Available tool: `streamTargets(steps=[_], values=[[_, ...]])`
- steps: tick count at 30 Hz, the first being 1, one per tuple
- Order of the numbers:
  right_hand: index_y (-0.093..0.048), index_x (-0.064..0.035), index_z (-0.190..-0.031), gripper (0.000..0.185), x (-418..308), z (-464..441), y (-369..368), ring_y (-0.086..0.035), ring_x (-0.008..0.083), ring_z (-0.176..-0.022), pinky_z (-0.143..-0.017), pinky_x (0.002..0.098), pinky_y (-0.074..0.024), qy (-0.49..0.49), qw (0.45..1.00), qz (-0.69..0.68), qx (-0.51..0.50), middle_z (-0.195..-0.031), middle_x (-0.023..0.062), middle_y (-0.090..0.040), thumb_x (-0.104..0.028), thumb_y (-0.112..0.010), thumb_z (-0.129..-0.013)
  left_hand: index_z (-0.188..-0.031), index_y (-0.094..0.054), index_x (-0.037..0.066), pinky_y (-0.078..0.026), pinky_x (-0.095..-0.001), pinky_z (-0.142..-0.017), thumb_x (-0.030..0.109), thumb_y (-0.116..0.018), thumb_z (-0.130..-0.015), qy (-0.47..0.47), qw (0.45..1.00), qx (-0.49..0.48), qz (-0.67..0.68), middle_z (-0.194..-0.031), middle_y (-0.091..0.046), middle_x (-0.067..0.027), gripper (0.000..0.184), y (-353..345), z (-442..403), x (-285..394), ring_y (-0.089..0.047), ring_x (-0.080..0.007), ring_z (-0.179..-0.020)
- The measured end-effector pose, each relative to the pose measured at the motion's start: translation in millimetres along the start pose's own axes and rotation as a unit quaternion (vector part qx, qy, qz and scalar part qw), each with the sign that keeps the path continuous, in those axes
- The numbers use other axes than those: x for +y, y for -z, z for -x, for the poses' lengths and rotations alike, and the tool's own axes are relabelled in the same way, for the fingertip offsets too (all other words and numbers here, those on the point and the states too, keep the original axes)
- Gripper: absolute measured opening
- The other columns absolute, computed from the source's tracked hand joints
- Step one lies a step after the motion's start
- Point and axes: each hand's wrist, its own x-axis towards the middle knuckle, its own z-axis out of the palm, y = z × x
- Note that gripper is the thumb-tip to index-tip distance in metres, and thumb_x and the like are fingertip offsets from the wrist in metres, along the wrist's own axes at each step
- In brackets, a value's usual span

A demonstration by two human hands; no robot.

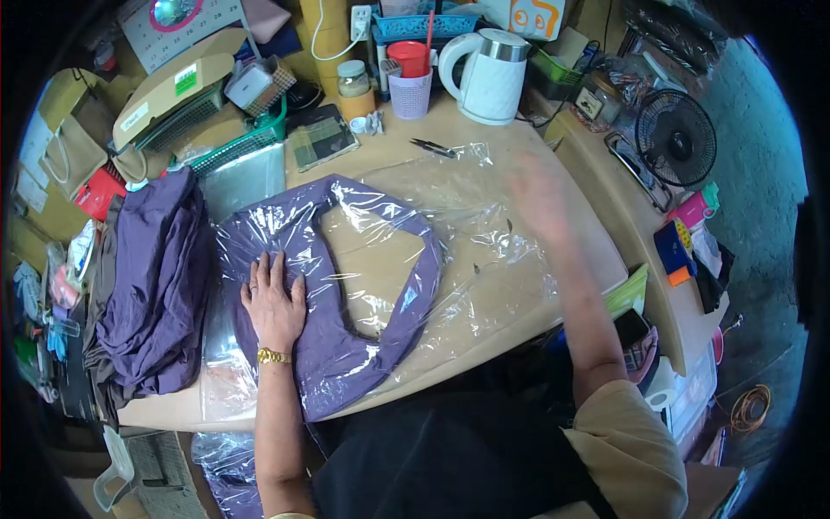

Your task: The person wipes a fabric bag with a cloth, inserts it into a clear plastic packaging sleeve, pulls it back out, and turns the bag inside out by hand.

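My left hand [275, 307] lies flat, fingers stretched out, on a purple garment [333, 381] inside a clear plastic bag [510, 290]. The garment's curved band forms a loop around a see-through area of the bag. The bag's wide right part holds no cloth and lies wrinkled on the table. Over that part's right side is my right hand [536, 199], smeared by motion, so its fingers and any contact cannot be made out. Left of the bag is a pile of purple cloth [156, 285]. Small black-handled snips [432, 148] lie beyond the bag.
A white kettle [493, 78], a lilac cup [410, 95] and a jar [354, 86] stand along the back of the table [406, 121]. A green basket [251, 138] is at the back left. On the right-hand ledge is a black fan [676, 138]. Clear plastic sheets [246, 186] lie under the bag's left side.
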Motion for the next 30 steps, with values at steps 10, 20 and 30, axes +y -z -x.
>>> streamTargets(steps=[10, 20, 30], values=[[-0.046, -0.0169, -0.145, 0.048, 67.8, -29.8, -48.4, -0.039, 0.0347, -0.140, -0.113, 0.0528, -0.0315, -0.088, 0.928, 0.257, -0.253, -0.153, 0.0158, -0.040, -0.031, -0.046, -0.099, -0.144, -0.049, 0.015, -0.026, -0.0556, -0.114, 0.041, -0.055, -0.094, 0.010, 1.000, 0.003, 0.005, -0.151, -0.044, -0.0138, 0.057, -1.2, 2.8, -3.5, -0.037, -0.0325, -0.142], [-0.055, -0.0024, -0.132, 0.051, 63.8, 96.6, -24.7, -0.048, 0.0379, -0.129, -0.110, 0.0495, -0.0354, 0.082, 0.981, 0.174, -0.012, -0.139, 0.0244, -0.050, -0.026, -0.064, -0.087, -0.137, -0.053, 0.012, -0.026, -0.0556, -0.113, 0.039, -0.059, -0.090, 0.017, 0.997, 0.045, 0.052, -0.144, -0.049, -0.0183, 0.055, 7.7, 4.7, -7.8, -0.040, -0.0333, -0.139], [-0.063, 0.0042, -0.103, 0.041, 57.6, 43.0, -70.8, -0.063, 0.0406, -0.088, -0.079, 0.0490, -0.0487, 0.026, 0.984, 0.172, -0.044, -0.083, 0.0219, -0.063, -0.036, -0.061, -0.095, -0.147, -0.040, 0.011, -0.035, -0.0592, -0.106, 0.039, -0.061, -0.092, 0.068, 0.993, 0.063, 0.067, -0.143, -0.044, -0.0228, 0.065, 88.7, 14.3, 6.8, -0.043, -0.0421, -0.132]])
